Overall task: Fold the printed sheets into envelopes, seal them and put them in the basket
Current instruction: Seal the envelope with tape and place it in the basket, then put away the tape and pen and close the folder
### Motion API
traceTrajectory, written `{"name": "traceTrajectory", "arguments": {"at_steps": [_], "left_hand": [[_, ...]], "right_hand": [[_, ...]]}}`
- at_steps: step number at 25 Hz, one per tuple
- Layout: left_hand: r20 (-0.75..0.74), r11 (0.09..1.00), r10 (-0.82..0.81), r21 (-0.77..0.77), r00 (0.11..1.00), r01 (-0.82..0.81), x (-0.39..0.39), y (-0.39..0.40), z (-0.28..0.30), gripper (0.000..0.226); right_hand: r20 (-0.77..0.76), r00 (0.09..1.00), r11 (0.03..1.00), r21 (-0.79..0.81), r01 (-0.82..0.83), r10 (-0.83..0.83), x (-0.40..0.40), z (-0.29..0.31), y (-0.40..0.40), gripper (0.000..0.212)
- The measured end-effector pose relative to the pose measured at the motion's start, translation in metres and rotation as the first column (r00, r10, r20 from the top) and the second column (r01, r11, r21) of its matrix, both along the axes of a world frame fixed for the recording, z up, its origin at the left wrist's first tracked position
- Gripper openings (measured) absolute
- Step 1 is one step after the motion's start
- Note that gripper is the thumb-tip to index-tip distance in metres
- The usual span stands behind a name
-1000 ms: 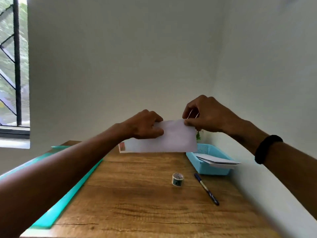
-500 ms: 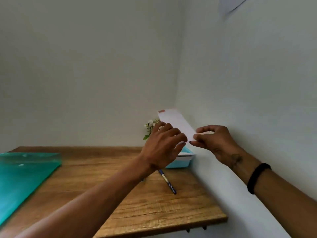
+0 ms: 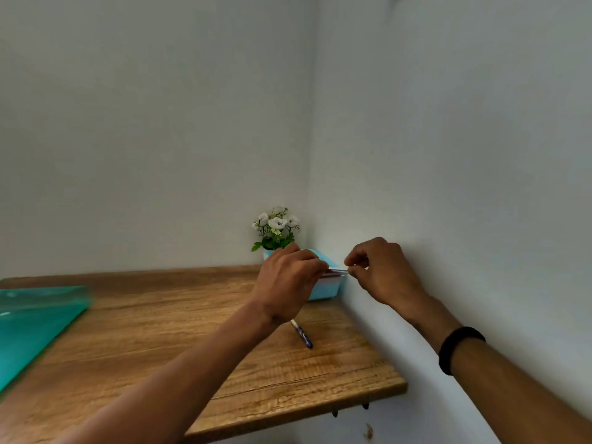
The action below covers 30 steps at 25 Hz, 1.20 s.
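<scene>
Pinching flat paper envelope [image 3: 337, 272] edge-on: left hand [image 3: 286, 285], right hand [image 3: 381, 270], over blue plastic basket [image 3: 325, 290].

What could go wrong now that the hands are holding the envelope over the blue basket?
The envelope is held flat between both hands, just above the basket. It may catch on the rim and slide off onto the table when released. The left hand is close to the flower pot and might bump it. The left forearm passes over the pen and could nudge it.

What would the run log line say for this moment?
step: placing envelope | left hand: holds envelope | right hand: pinches its end | position: over blue basket | released: no
</scene>
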<state>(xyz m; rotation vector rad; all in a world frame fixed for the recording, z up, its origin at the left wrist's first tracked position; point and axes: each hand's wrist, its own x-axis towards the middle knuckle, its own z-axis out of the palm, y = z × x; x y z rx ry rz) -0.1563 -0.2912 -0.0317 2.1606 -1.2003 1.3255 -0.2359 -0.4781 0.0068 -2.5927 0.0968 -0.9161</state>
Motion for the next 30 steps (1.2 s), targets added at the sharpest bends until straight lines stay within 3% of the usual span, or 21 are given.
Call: {"name": "traceTrajectory", "arguments": {"at_steps": [6,10,13,16,19,21,23,26,30], "left_hand": [[-0.006,0.998,0.068,-0.007,0.998,-0.068,0.02,-0.012,0.004,0.019],[-0.018,0.995,0.09,0.034,0.996,-0.089,0.034,-0.018,-0.003,0.018],[-0.094,0.999,0.049,0.018,0.994,-0.047,0.036,-0.017,-0.009,0.024],[-0.204,0.993,-0.005,-0.115,0.979,-0.019,0.028,-0.003,-0.005,0.036],[-0.341,0.987,0.011,-0.145,0.94,-0.065,0.025,0.034,0.004,0.044],[-0.527,0.996,0.042,-0.045,0.849,-0.077,0.022,0.069,0.004,0.054],[-0.692,0.987,0.161,0.129,0.703,-0.1,0.015,0.102,-0.004,0.073],[-0.771,0.97,0.233,0.229,0.593,-0.083,0.001,0.129,-0.022,0.079],[-0.789,0.989,0.149,0.106,0.596,-0.107,0.009,0.121,-0.04,0.066]], "right_hand": [[-0.008,1.0,0.927,-0.375,0.011,-0.015,0.021,0.003,0.009,0.02],[-0.015,0.994,0.874,-0.477,0.088,-0.108,0.035,-0.003,0.012,0.019],[-0.057,0.99,0.878,-0.47,0.087,-0.129,0.038,-0.009,0.012,0.021],[-0.13,0.984,0.912,-0.407,0.059,-0.121,0.031,-0.008,0.019,0.036],[-0.064,0.996,0.957,-0.288,0.046,-0.067,0.012,-0.012,0.031,0.039],[-0.084,0.996,0.992,-0.127,-0.004,-0.007,-0.003,-0.021,0.044,0.023],[-0.263,0.964,0.999,0.008,-0.041,0.041,-0.015,-0.032,0.06,0.012],[-0.429,0.903,0.999,-0.006,-0.043,0.036,-0.013,-0.049,0.079,0.016],[-0.381,0.923,0.995,-0.095,0.019,-0.054,0.01,-0.059,0.098,0.02]]}}
